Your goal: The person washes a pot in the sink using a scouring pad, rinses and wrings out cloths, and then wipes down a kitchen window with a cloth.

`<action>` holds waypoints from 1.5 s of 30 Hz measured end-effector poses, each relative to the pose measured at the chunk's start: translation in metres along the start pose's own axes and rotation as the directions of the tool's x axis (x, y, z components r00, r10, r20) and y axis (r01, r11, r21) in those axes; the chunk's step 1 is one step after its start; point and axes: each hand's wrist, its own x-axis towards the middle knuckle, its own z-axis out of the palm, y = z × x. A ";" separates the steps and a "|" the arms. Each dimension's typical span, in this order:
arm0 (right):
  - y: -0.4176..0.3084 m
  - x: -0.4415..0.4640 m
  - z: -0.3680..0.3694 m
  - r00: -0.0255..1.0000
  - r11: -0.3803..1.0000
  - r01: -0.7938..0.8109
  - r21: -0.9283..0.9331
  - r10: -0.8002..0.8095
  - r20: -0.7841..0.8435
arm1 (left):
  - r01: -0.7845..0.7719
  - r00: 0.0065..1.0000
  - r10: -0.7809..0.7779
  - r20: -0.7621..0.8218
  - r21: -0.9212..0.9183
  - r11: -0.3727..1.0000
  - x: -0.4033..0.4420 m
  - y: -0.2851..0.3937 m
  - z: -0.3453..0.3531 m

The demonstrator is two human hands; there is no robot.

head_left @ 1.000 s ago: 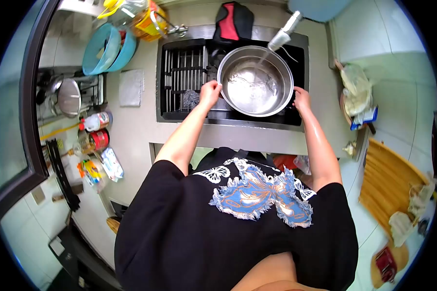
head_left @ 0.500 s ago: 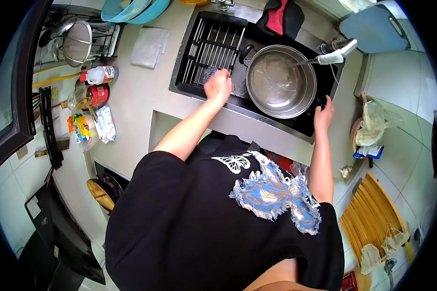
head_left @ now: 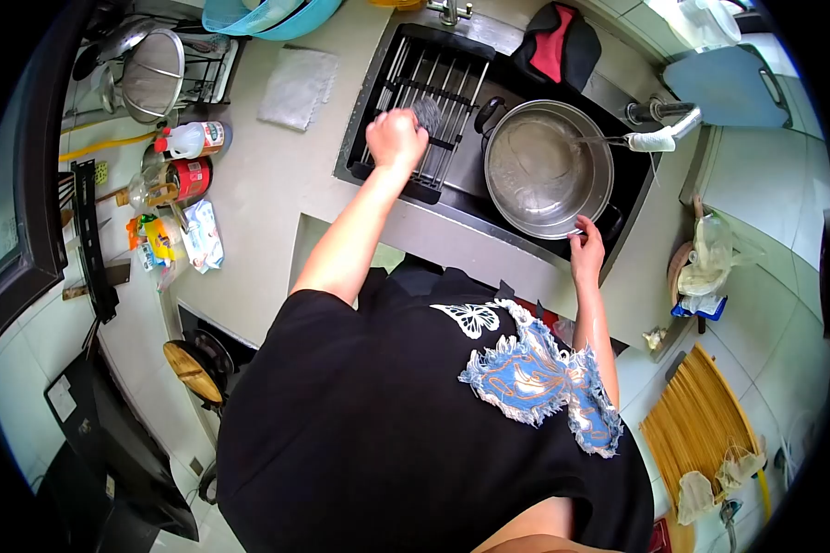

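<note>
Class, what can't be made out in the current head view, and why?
Head view:
- Left hand's hold on the grey wire-mesh scourer: hidden by the hand itself.
- Light-blue round plastic bowl's far side: cut off by the top edge.
- Round silver metal pot's underside: hidden by its body.
- Red-labelled clear plastic bottle's small print: too small.

A gray cloth (head_left: 297, 88) lies near a blue basin (head_left: 283, 32).

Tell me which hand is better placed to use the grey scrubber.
Probably the left hand: the scrubber is close beside it, whereas the right hand is over by the near rim of the pot.
</note>
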 end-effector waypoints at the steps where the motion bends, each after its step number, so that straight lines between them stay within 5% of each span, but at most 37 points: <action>1: 0.000 0.001 -0.001 0.999 1.000 -0.004 -0.012 0.005 0.044 | -0.077 0.993 0.075 -0.093 -0.019 0.997 0.011 -0.002 0.001; 5: -0.005 0.003 -0.001 0.993 1.000 -0.004 0.015 0.002 0.116 | -0.199 0.948 0.236 -0.212 0.181 0.963 0.056 0.006 0.008; 7: -0.012 0.001 -0.002 0.994 0.999 0.017 0.031 -0.020 0.105 | -0.100 0.975 0.150 -0.161 0.284 0.954 0.073 0.006 0.019; 9: -0.017 -0.001 -0.001 0.995 0.999 0.013 0.042 -0.017 0.098 | -0.007 0.978 -0.001 -0.208 -0.038 0.999 0.078 0.017 0.024; 10: -0.018 -0.002 0.001 0.995 0.999 -0.001 0.039 -0.003 0.104 | -0.120 0.953 0.062 -0.298 -0.181 0.976 0.082 0.028 0.024; 15: -0.014 -0.010 0.002 0.995 0.997 -0.040 0.062 0.034 0.098 | -0.355 0.932 0.272 -0.238 -0.459 0.814 0.098 0.103 0.048; 18: -0.019 -0.013 0.001 0.997 1.000 0.030 0.003 -0.030 0.069 | -0.225 0.973 0.144 -0.182 -0.583 0.781 0.121 0.115 0.082; 20: -0.011 -0.016 0.000 0.999 0.992 -0.019 0.124 0.013 0.049 | -0.142 0.978 0.032 -0.208 -0.545 0.826 0.125 0.104 0.074; 23: 0.011 -0.025 0.001 0.996 0.965 -0.087 0.249 0.082 0.030 | -0.177 0.893 -0.029 -0.448 -0.410 0.895 0.113 0.044 0.044; 26: 0.016 -0.036 -0.002 0.994 0.967 -0.104 0.234 0.091 0.065 | 0.197 0.783 -0.300 -0.545 -0.240 0.951 0.098 -0.059 0.028; 28: 0.010 -0.041 -0.007 0.992 0.971 -0.112 0.212 0.097 0.083 | 0.465 0.723 -0.516 -0.460 -0.230 0.855 0.096 -0.138 0.011; 32: 0.014 -0.041 -0.012 0.987 0.972 -0.131 0.195 0.109 0.116 | 0.596 0.795 -0.595 -0.118 -0.031 0.803 0.128 -0.281 0.008; 35: 0.003 -0.039 -0.015 0.988 0.988 -0.089 0.130 0.071 0.138 | 0.641 0.763 -0.645 -0.048 0.191 0.744 0.137 -0.260 -0.021; 39: -0.022 -0.026 -0.016 0.982 0.993 -0.044 0.109 0.023 0.189 | 0.588 0.786 -0.618 -0.010 0.321 0.742 0.134 -0.236 -0.052; 41: -0.031 -0.020 -0.014 0.975 0.994 -0.010 0.109 -0.015 0.221 | 0.472 0.875 -0.465 0.132 -0.022 0.881 0.134 -0.237 -0.063; 42: -0.037 -0.018 -0.014 0.975 0.994 -0.004 0.107 -0.020 0.221 | 0.282 0.949 -0.278 -0.151 0.001 0.960 0.126 -0.238 -0.054; 43: -0.040 -0.016 -0.013 0.967 0.996 0.013 0.091 -0.036 0.252 | 0.283 0.947 -0.280 -0.156 -0.002 0.959 0.121 -0.227 -0.062; 45: -0.044 -0.015 -0.011 0.956 0.997 0.028 0.075 -0.049 0.288 | 0.025 0.987 -0.085 -0.137 -0.390 0.920 0.107 -0.187 -0.090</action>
